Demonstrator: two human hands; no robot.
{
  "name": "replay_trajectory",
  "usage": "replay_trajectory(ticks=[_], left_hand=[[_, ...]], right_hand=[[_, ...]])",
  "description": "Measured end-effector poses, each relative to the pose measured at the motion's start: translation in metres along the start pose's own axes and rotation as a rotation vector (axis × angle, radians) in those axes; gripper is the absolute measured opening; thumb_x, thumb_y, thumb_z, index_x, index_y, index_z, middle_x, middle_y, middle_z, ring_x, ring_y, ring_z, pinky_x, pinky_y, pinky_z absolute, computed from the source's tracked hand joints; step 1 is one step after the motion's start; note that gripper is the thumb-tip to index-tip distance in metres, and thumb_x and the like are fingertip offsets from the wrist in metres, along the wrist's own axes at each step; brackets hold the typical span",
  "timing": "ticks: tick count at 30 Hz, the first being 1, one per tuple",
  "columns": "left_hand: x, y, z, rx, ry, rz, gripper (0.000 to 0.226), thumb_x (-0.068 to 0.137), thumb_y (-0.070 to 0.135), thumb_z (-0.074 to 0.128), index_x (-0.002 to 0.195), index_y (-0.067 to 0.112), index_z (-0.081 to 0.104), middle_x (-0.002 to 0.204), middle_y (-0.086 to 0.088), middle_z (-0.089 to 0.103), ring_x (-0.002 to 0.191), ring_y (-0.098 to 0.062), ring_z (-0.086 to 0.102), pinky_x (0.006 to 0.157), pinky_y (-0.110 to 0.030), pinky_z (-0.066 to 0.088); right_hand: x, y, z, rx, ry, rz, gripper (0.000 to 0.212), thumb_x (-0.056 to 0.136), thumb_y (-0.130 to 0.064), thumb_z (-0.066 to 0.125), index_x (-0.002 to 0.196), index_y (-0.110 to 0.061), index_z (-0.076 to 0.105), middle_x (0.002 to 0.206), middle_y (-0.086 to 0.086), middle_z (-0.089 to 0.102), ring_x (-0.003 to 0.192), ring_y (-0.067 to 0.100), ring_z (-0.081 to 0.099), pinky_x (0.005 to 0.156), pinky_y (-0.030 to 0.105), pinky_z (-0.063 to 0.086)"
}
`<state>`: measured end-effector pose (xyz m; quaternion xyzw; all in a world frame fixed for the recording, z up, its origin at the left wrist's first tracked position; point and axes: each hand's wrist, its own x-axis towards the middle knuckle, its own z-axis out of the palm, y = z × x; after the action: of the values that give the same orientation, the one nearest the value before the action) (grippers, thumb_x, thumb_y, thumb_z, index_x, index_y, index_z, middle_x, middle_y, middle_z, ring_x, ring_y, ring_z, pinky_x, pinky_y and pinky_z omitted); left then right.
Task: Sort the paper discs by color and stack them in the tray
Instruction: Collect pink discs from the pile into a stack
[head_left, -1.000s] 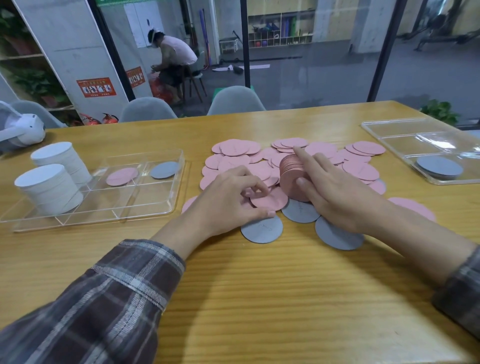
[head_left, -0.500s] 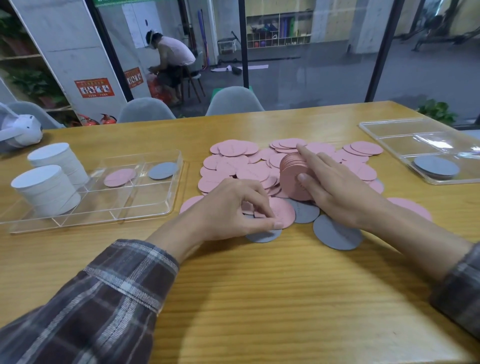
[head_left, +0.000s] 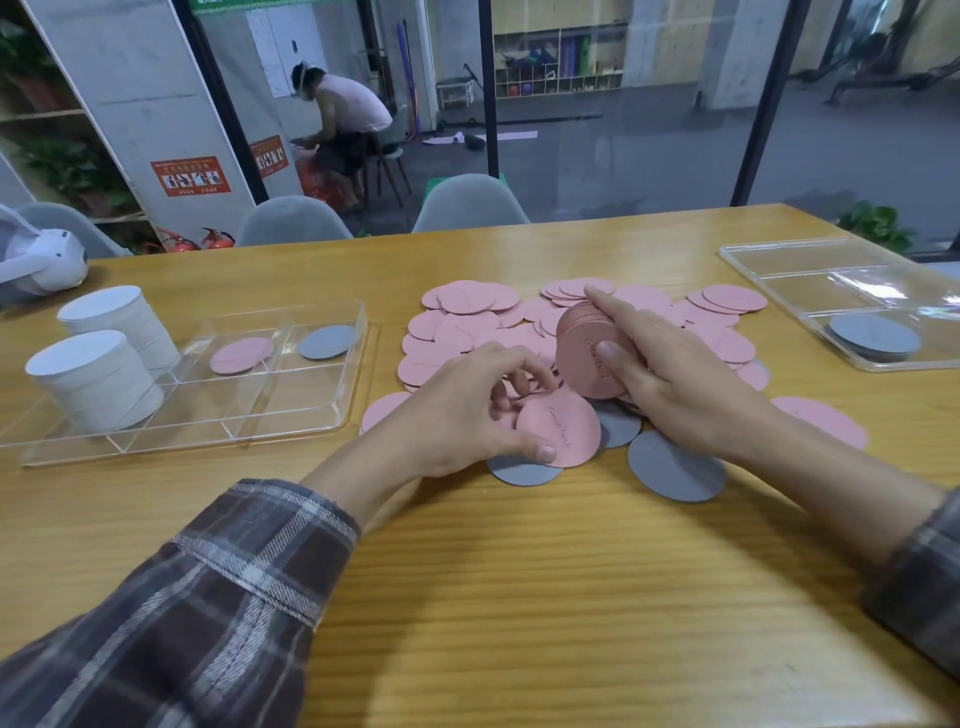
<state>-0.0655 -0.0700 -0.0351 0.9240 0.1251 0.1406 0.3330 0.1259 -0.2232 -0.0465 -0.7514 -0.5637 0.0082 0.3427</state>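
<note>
1. Fingers (head_left: 519, 366) of the left hand (head_left: 467, 410) pinch one pink disc (head_left: 563, 431), tilted above the pile (head_left: 457, 332) on the bench (head_left: 519, 597).
2. Beside it the right hand (head_left: 675, 379) grips an edge-up pink stack (head_left: 584, 358), just right of that disc.
3. Well to the left lies the tray (head_left: 249, 410).

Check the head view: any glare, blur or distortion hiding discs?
Head view: glare streaks the right tray, grey discs inside legible; left hand pinching a pink disc and right hand gripping the pink stack look sharp; wide-angle slants the window frames.
</note>
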Motion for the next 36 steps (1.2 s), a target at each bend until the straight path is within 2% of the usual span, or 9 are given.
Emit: replay_trajectory(ticks=[6,11,15,17,20,25,30,33,36], left_hand=[[0.0,0.003,0.006,-0.145,0.18,0.066,0.037,0.078,0.005,0.086,0.105,0.026,0.073,0.088,0.009,0.063,0.074,-0.015,0.06,0.071,-0.019,0.052],[0.005,0.003,0.013,-0.172,0.355,0.09,0.031,0.074,0.008,0.09,0.097,0.02,0.072,0.082,0.003,0.066,0.072,-0.005,0.062,0.067,-0.012,0.046],[0.008,0.003,0.015,-0.159,0.412,0.113,0.031,0.072,0.009,0.092,0.092,0.015,0.07,0.079,0.004,0.066,0.069,-0.004,0.062,0.069,-0.01,0.044],[0.009,0.003,0.016,-0.156,0.432,0.132,0.031,0.072,0.009,0.093,0.091,0.013,0.069,0.08,0.002,0.066,0.07,-0.005,0.063,0.071,-0.012,0.047],[0.01,0.002,0.016,-0.151,0.429,0.165,0.03,0.073,0.011,0.093,0.091,0.011,0.069,0.082,-0.001,0.067,0.071,-0.007,0.063,0.072,-0.019,0.052],[0.01,-0.004,0.007,-0.09,0.389,0.105,0.021,0.08,0.02,0.089,0.092,0.016,0.072,0.083,0.004,0.07,0.076,-0.009,0.066,0.067,-0.014,0.048],[0.009,-0.032,-0.016,0.228,0.284,-0.025,0.02,0.084,0.034,0.084,0.094,0.02,0.075,0.086,0.013,0.068,0.08,0.0,0.062,0.069,-0.014,0.047],[0.008,-0.036,-0.016,0.271,0.259,-0.065,0.032,0.082,0.046,0.084,0.1,0.022,0.075,0.086,0.019,0.065,0.08,0.01,0.058,0.068,-0.008,0.041],[0.009,-0.034,-0.01,0.294,0.305,-0.085,0.041,0.077,0.058,0.082,0.102,0.026,0.073,0.091,0.018,0.066,0.084,-0.003,0.059,0.074,-0.027,0.05]], right_hand=[[-0.002,-0.007,0.001,0.069,-0.051,-0.017,0.049,0.107,-0.031,0.041,0.155,-0.037,0.032,0.11,-0.007,0.062,0.105,0.006,0.053,0.089,0.022,0.036],[-0.003,-0.007,0.007,0.117,-0.088,-0.055,0.049,0.106,-0.041,0.031,0.154,-0.033,0.035,0.139,-0.002,0.055,0.131,0.011,0.046,0.113,0.039,0.035],[-0.005,-0.011,0.008,0.114,-0.095,-0.046,0.05,0.106,-0.048,0.028,0.155,-0.035,0.031,0.136,0.0,0.053,0.129,0.009,0.044,0.111,0.026,0.031],[-0.006,-0.015,0.007,0.067,-0.116,-0.035,0.056,0.103,-0.051,0.032,0.156,-0.037,0.027,0.131,-0.005,0.051,0.125,0.004,0.042,0.101,0.019,0.028],[-0.008,-0.019,0.007,-0.038,-0.147,-0.067,0.061,0.102,-0.044,0.045,0.158,-0.036,0.021,0.124,-0.003,0.049,0.116,0.01,0.044,0.088,0.02,0.028],[-0.007,-0.014,0.003,-0.001,-0.112,-0.056,0.068,0.104,-0.031,0.049,0.16,-0.033,0.011,0.147,-0.004,0.041,0.134,0.011,0.038,0.102,0.022,0.028],[-0.005,-0.009,0.001,-0.161,-0.083,-0.023,0.068,0.105,-0.032,0.042,0.16,-0.029,0.002,0.11,-0.008,0.033,0.092,0.02,0.046,0.084,0.039,0.041],[-0.008,-0.007,0.003,-0.214,-0.123,-0.002,0.066,0.105,-0.038,0.036,0.16,-0.029,-0.001,0.107,-0.011,0.028,0.09,0.023,0.05,0.084,0.049,0.047],[-0.009,-0.006,0.0,-0.238,-0.115,0.001,0.062,0.106,-0.042,0.029,0.159,-0.028,0.003,0.11,-0.011,0.029,0.098,0.024,0.052,0.083,0.05,0.048]])
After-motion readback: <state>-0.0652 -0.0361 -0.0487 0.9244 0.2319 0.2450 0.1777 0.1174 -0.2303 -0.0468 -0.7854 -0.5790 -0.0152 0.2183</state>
